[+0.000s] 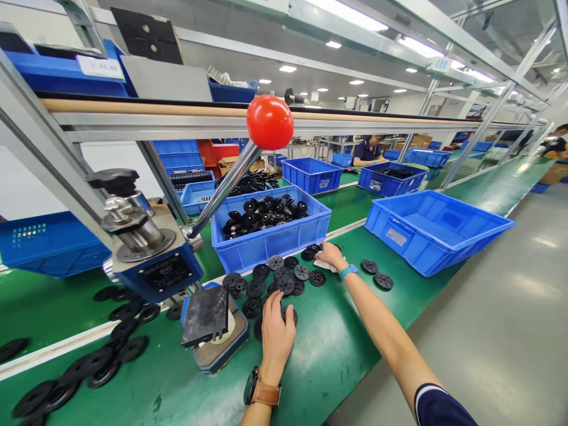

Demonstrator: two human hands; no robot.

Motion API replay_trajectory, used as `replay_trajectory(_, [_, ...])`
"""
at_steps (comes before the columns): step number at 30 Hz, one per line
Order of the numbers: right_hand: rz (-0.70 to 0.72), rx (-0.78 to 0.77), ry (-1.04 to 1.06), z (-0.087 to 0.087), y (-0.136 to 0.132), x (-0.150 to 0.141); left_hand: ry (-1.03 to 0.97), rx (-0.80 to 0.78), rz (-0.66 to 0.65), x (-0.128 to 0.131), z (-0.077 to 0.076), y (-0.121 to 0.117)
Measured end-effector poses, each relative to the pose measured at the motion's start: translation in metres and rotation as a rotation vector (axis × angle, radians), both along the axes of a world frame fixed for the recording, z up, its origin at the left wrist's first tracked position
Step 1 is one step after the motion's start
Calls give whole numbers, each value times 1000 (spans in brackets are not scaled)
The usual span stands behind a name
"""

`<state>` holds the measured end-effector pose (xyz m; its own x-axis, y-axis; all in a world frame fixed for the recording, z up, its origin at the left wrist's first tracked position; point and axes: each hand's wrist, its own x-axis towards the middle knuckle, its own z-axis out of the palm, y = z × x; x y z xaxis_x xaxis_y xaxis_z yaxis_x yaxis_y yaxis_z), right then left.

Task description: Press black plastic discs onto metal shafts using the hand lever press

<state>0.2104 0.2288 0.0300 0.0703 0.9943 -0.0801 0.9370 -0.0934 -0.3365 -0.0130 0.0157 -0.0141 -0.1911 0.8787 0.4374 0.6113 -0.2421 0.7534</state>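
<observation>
My left hand (278, 331) reaches palm down over a cluster of round black plastic discs (284, 286), fingers a little apart, fingertips at the discs' near edge. One disc partly shows beside its thumb. Further forward, my right hand (332, 255) is closed around a crumpled white cloth (325, 266), its fingers beside another black disc (310, 252) near the parts bin. Exactly how the fingers meet that disc is hidden. Two loose discs (383, 281) lie to the right of my right wrist.
A lever press (155, 269) with a red ball handle (270, 122) stands at left. Behind the discs sits a blue bin (270, 239) of black parts; another blue bin (394, 236) is at right. More black discs (97, 360) lie at lower left. A co-worker (368, 152) sits beyond.
</observation>
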Motion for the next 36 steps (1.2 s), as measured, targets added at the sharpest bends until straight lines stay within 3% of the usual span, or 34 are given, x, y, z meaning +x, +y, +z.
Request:
replay_trajectory(11, [-48,-37,47,0,14,-18,-38,-42,-26,-1,-3,1])
replay_trajectory(16, [-25,22,74,-3,0,-16,-71,-54,-34,-2,2,0])
replay_trajectory(22, [101,316,121,2,-57,-13,-300,-132,-51,1,3,1])
replay_trajectory(25, [293,496,152,-2,-102,-26,-644,-192,-178,5,2,2])
replay_trajectory(30, [673,705,225,-24,-168,-67,-1212,-203,-393,7,10,-3])
replay_trajectory(33, [768,803,276,-31,-187,-85,-1394,-194,-456,7,19,-8])
replay_trajectory(36, [808,866,335,-31,-193,-92,-1447,-186,-462,7,24,-11])
